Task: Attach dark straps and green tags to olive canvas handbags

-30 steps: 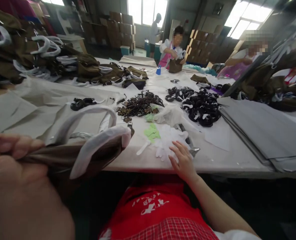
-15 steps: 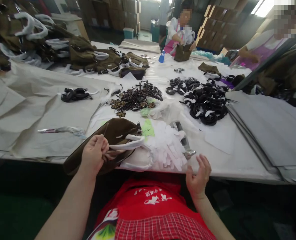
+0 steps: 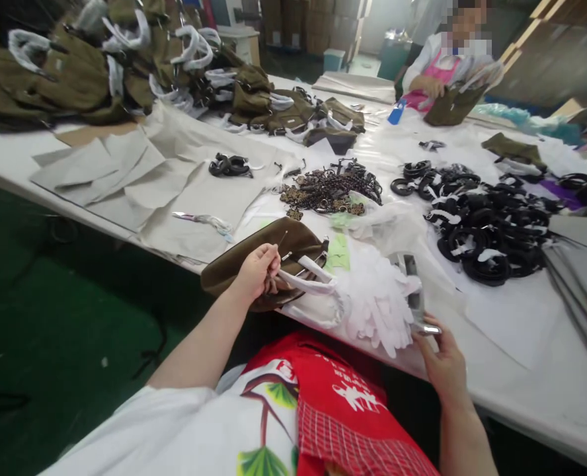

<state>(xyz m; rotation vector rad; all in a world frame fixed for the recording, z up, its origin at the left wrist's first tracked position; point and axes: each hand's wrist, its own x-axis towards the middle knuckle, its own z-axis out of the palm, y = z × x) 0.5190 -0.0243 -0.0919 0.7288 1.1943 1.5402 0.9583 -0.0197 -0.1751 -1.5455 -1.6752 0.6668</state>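
Note:
A brown cloth handbag (image 3: 278, 244) with white-wrapped handles (image 3: 318, 281) lies at the table's front edge. My left hand (image 3: 260, 270) is closed in a pinch at its opening, and a thin thread-like piece rises from the fingertips. My right hand (image 3: 442, 360) has its thumb and fingers around the shiny end of a silver metal tool (image 3: 428, 328); its exact kind does not show. That tool lies against a grey piece with dark panels (image 3: 412, 281). Between the hands is a heap of white paper slips (image 3: 377, 301), with green slips (image 3: 338, 252) beside it.
Beaded charms (image 3: 330, 188) and black coiled straps (image 3: 492, 231) lie in piles beyond. Scissors (image 3: 204, 221) rest on grey paper (image 3: 174, 192) at left. Many brown bags (image 3: 90, 79) fill the back left. Across the table, a person (image 3: 437, 73) handles a bag.
The view has swung left, so things sit further right. My right hand has moved from open beside the metal tool to closing around its end. My left hand keeps its pinch at the handbag.

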